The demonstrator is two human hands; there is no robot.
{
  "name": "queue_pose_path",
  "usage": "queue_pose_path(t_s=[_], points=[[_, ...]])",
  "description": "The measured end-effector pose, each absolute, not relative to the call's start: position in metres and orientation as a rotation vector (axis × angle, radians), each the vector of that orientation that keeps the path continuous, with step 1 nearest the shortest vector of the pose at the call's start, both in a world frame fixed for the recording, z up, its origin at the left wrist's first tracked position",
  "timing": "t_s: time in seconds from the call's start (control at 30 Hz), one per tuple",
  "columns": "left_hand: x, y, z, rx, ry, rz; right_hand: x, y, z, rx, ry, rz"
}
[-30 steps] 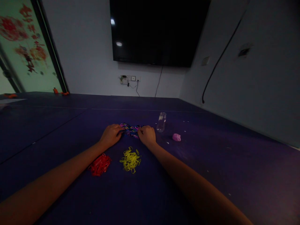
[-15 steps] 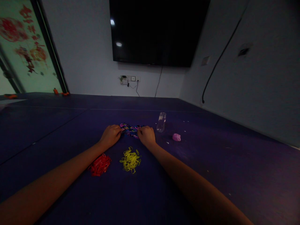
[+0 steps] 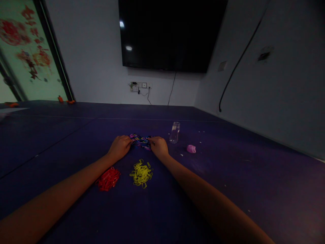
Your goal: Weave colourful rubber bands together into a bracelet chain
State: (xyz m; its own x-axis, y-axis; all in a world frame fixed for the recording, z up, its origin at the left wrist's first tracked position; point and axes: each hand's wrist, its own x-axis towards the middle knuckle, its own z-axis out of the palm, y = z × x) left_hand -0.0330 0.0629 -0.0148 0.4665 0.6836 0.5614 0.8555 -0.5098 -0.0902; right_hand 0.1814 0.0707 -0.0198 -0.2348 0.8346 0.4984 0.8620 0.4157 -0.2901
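A heap of mixed rubber bands, mostly blue, pink and purple, lies on the purple surface between my hands. At its left edge, my left hand is curled with the fingertips pinched against the bands. My right hand reaches in from the right, thumb and fingers pinched on a dark band at the heap's edge. Which band each hand grips is too small to make out. Nearer to me are a pile of red rubber bands, beside my left forearm, and a loose pile of yellow rubber bands.
Right of my right hand stands a clear bottle without a lid. A small pink object, perhaps a cap, lies close by, with white scraps around it. Behind the purple surface is a wall with a television and sockets.
My right hand's fingers have shifted slightly at the heap's right edge, and a dark band now shows under them. My left hand and the two sorted piles look the same.
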Motion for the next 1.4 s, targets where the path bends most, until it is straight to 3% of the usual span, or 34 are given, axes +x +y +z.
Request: queue_pose_path(t_s=[0.63,1.03,1.27,1.4], points=[[-0.031,0.061,-0.012,-2.325,-1.326,-0.6,0.18,0.065,-0.015,-1.254,-1.925,0.051],[-0.032,0.061,-0.011,-2.366,-1.324,-0.63,0.152,0.034,-0.011,-0.903,-2.061,0.975],[-0.031,0.058,-0.01,-2.359,-1.324,-0.634,0.152,0.034,-0.015,-0.868,-1.999,0.938],[-0.032,0.06,-0.012,-2.353,-1.327,-0.633,0.155,0.039,-0.016,-0.936,-1.921,0.683]])
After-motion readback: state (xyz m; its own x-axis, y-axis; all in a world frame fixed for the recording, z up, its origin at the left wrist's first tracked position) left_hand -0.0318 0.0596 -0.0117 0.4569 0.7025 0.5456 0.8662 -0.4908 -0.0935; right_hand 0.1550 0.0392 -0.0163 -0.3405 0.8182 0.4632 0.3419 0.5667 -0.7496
